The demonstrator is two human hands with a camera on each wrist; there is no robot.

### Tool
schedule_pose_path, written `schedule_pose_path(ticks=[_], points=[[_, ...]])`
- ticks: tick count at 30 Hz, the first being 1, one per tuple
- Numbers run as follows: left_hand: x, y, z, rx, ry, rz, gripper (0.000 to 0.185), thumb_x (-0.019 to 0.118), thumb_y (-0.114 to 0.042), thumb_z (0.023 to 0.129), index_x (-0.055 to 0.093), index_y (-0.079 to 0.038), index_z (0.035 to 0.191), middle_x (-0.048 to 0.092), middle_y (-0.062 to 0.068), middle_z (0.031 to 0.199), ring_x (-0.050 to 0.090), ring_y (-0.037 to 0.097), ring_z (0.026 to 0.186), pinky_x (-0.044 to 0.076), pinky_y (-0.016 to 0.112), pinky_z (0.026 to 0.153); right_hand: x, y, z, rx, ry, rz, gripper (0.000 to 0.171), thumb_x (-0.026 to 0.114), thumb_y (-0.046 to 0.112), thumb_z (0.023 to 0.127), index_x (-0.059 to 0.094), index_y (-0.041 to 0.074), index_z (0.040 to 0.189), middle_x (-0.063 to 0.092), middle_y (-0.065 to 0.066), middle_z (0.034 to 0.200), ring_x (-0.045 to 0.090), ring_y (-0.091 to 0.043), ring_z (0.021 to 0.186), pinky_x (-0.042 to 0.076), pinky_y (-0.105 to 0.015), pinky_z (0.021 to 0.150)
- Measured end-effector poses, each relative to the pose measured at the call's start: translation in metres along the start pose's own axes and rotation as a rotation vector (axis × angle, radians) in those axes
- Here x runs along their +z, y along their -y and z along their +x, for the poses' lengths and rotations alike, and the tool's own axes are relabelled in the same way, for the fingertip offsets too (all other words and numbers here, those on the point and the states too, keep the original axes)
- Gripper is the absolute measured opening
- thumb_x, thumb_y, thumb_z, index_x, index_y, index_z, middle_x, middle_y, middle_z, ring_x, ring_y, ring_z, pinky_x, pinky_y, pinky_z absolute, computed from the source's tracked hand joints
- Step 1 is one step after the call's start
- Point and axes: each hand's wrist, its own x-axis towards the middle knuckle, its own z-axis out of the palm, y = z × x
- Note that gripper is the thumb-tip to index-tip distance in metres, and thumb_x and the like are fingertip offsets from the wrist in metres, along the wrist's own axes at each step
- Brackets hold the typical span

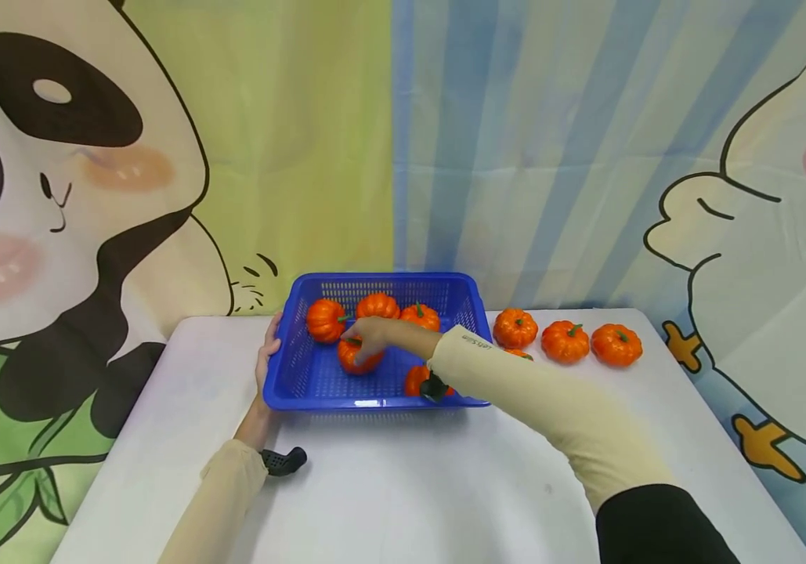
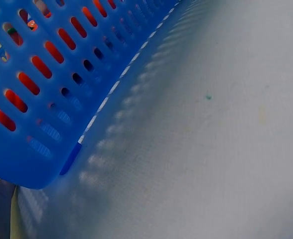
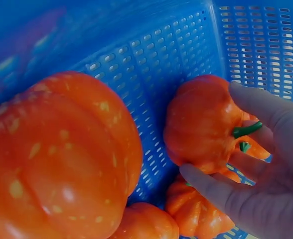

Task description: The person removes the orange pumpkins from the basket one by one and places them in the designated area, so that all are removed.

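On the white desk (image 1: 403,486), a blue basket (image 1: 318,392) stood near the back edge, and the person reached into it with both arms. The right hand (image 1: 369,335) was inside the basket and rested over a small orange pumpkin (image 1: 359,359) on the basket floor. From the right wrist view, the fingers (image 3: 221,191) were curled around this pumpkin (image 3: 201,122), thumb on one side and the other fingers on the opposite side, so the hand gripped it. Three other pumpkins lay along the back wall of the basket: one at the left (image 1: 323,319), one in the middle (image 1: 377,305) and one at the right (image 1: 420,316). Another pumpkin (image 1: 417,379) lay near the front wall, partly hidden by the right sleeve (image 1: 515,384).

The left hand (image 1: 266,359) was at the left rim of the basket; its fingers seemed to lie against the wall, but I cannot tell if they were closed around it. Three more pumpkins stood in a row on the desk, just to the right of the basket (image 1: 515,327) (image 1: 565,341) (image 1: 616,345).
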Motion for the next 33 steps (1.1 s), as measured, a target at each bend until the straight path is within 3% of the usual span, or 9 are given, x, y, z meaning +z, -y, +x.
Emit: schedule_pose_path(ticks=[4, 8, 13, 19, 23, 26, 30, 33], points=[[0.000, 0.001, -0.004, 0.003, 0.015, -0.015, 0.056, -0.001, -0.014, 0.099, 0.007, -0.032, 0.152, -0.007, 0.007, 0.163, 0.027, 0.015, 0.139, 0.042, 0.022, 0.102, 0.000, 0.006, -0.004, -0.022, 0.018, -0.048, 0.077, 0.082, 0.037, 0.074, 0.048, 0.029, 0.143, 0.050, 0.005, 0.147, 0.044, -0.009, 0.136, 0.037, -0.019, 0.109], [0.001, 0.000, -0.005, -0.006, 0.024, 0.003, 0.057, -0.001, -0.014, 0.099, 0.007, -0.033, 0.152, -0.008, 0.008, 0.163, 0.034, 0.010, 0.134, 0.044, 0.023, 0.102, -0.014, 0.037, -0.037, 0.039, 0.034, -0.048, 0.072, 0.078, 0.027, 0.080, 0.046, 0.021, 0.145, 0.047, -0.001, 0.150, 0.043, -0.013, 0.138, 0.036, -0.023, 0.112], [0.002, -0.002, -0.006, -0.023, -0.001, 0.021, 0.056, 0.000, -0.016, 0.099, 0.009, -0.036, 0.151, -0.007, 0.007, 0.164, 0.024, 0.019, 0.142, 0.042, 0.024, 0.103, -0.024, 0.066, -0.073, 0.053, -0.005, -0.050, 0.065, 0.073, 0.022, 0.085, 0.046, 0.015, 0.144, 0.049, -0.006, 0.148, 0.047, -0.018, 0.135, 0.037, -0.027, 0.112], [0.002, -0.003, -0.006, -0.028, -0.005, 0.018, 0.056, 0.001, -0.016, 0.099, 0.008, -0.036, 0.151, -0.006, 0.006, 0.164, 0.015, 0.025, 0.146, 0.041, 0.025, 0.105, -0.028, 0.071, -0.088, 0.019, -0.042, -0.023, 0.064, 0.073, 0.026, 0.085, 0.049, 0.014, 0.143, 0.051, -0.007, 0.146, 0.050, -0.019, 0.132, 0.039, -0.029, 0.111], [0.000, -0.002, -0.005, -0.028, -0.013, 0.031, 0.057, 0.001, -0.016, 0.099, 0.006, -0.034, 0.152, -0.005, 0.004, 0.164, 0.009, 0.029, 0.147, 0.037, 0.027, 0.109, -0.031, 0.067, -0.090, 0.015, -0.043, 0.027, 0.063, 0.075, 0.026, 0.083, 0.052, 0.014, 0.141, 0.056, -0.008, 0.141, 0.056, -0.017, 0.114, 0.045, -0.027, 0.103], [0.000, -0.001, -0.005, -0.027, -0.018, 0.038, 0.057, 0.001, -0.016, 0.099, 0.007, -0.034, 0.152, -0.005, 0.004, 0.165, 0.006, 0.031, 0.148, 0.033, 0.032, 0.114, -0.036, 0.061, -0.092, 0.007, -0.048, 0.065, 0.063, 0.075, 0.028, 0.083, 0.052, 0.014, 0.140, 0.063, -0.013, 0.127, 0.056, -0.016, 0.090, 0.050, -0.023, 0.084], [-0.001, -0.001, -0.003, -0.018, -0.014, 0.043, 0.056, 0.001, -0.016, 0.099, 0.008, -0.035, 0.152, -0.005, 0.005, 0.165, 0.007, 0.031, 0.148, 0.029, 0.035, 0.116, -0.044, 0.059, -0.100, -0.025, -0.112, 0.122, 0.065, 0.074, 0.032, 0.083, 0.052, 0.015, 0.141, 0.064, -0.015, 0.117, 0.046, -0.011, 0.072, 0.042, -0.017, 0.066], [-0.002, 0.001, -0.003, -0.011, -0.003, 0.044, 0.056, 0.000, -0.016, 0.099, 0.009, -0.035, 0.151, -0.005, 0.006, 0.164, 0.013, 0.026, 0.146, 0.032, 0.031, 0.115, -0.050, 0.062, -0.113, -0.066, -0.179, 0.200, 0.066, 0.074, 0.034, 0.082, 0.051, 0.016, 0.141, 0.064, -0.007, 0.104, 0.038, -0.008, 0.064, 0.036, -0.018, 0.063]])
